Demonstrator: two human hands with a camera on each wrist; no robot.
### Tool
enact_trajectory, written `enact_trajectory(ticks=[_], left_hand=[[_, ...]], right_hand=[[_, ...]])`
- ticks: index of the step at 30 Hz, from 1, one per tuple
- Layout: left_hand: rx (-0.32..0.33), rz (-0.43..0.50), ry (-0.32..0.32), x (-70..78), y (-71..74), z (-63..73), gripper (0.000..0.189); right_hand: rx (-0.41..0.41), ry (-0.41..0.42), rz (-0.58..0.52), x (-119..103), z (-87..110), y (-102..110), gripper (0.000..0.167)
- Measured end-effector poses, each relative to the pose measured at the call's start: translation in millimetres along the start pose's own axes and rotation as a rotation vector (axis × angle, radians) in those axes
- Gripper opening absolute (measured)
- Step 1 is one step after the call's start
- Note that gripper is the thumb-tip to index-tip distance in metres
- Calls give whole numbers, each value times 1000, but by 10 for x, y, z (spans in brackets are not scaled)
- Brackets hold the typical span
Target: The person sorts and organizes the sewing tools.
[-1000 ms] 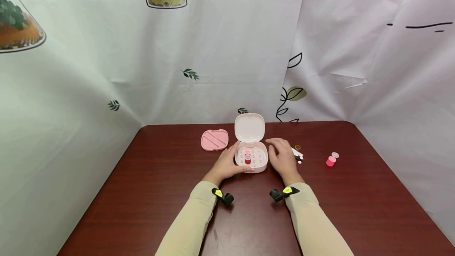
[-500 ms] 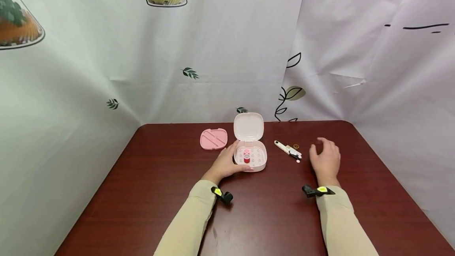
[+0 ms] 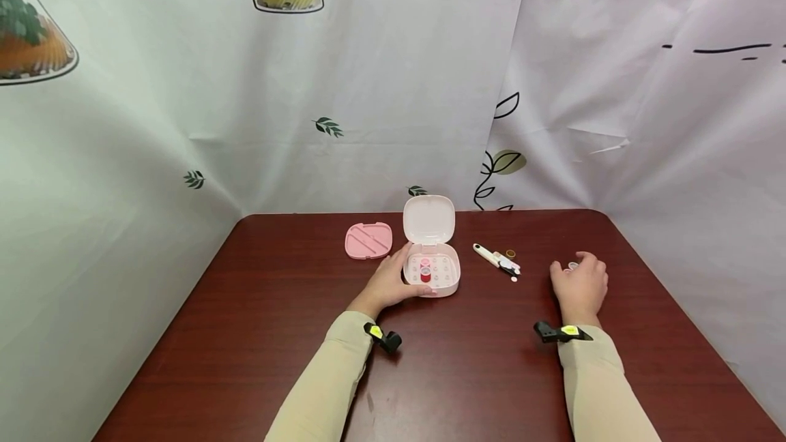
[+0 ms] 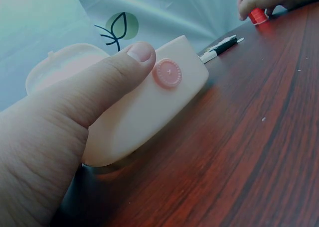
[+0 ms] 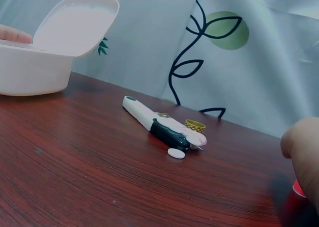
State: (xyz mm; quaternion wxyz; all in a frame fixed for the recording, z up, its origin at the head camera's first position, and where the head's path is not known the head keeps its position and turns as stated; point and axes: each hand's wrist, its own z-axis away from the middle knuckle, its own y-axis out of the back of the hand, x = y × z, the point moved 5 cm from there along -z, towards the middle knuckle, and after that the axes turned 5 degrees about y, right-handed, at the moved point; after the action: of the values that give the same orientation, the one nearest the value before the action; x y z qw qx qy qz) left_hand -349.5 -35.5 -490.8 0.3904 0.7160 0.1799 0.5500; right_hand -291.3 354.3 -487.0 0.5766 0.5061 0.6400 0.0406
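At the far left, the pink tray (image 3: 359,249) is left lying flat near the box, untouched. Next along, the pale pink box (image 3: 452,286) is gripped at its left side by the left hand (image 3: 390,281), unchanged, the thumb stretched along the front wall to the round pink button (image 4: 168,73), the fingers spread away from it. The button is faced toward the person, the lid (image 3: 429,219) is tipped up at the back, and the slightly longer axis is laid left to right. Inside, a dark red spool (image 3: 426,277) is seated in front of a pink spool (image 3: 426,262). Past these, the white-and-black tool (image 5: 149,120) is laid slantwise, black end toward the near right. And here's the change, far right: the right hand (image 3: 580,292), lifted a half second ago, has been lowered over the bright red spool (image 4: 258,16), so attention is now apparently split between steadied box and loose spool. That spool is stood upright on the table, its long axis vertical; bent fingers are arched about it, but whether it is pinched cannot be told.
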Motion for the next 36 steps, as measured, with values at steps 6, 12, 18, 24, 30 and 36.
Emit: enact_trajectory(ticks=[6,12,18,24,30,36], left_hand=[[2,-7,-2,-8,-7,-11,116],[1,-28,-18,17,3,-15,116],[7,-14,-23,13,-2,-16,116],[8,-1,-19,-4,-16,-3,116],[-8,-8,4,8,-8,10,115],[-5,-6,6,3,-6,9,116]], right_hand=[[-16,-31,29,14,10,-4,45],[-16,-26,37,10,13,-8,36],[-28,-34,51,2,15,0,36],[50,-9,41,-54,20,29,35],[114,114,40,-198,44,6,24],[131,250,48,-408,96,-75,21]])
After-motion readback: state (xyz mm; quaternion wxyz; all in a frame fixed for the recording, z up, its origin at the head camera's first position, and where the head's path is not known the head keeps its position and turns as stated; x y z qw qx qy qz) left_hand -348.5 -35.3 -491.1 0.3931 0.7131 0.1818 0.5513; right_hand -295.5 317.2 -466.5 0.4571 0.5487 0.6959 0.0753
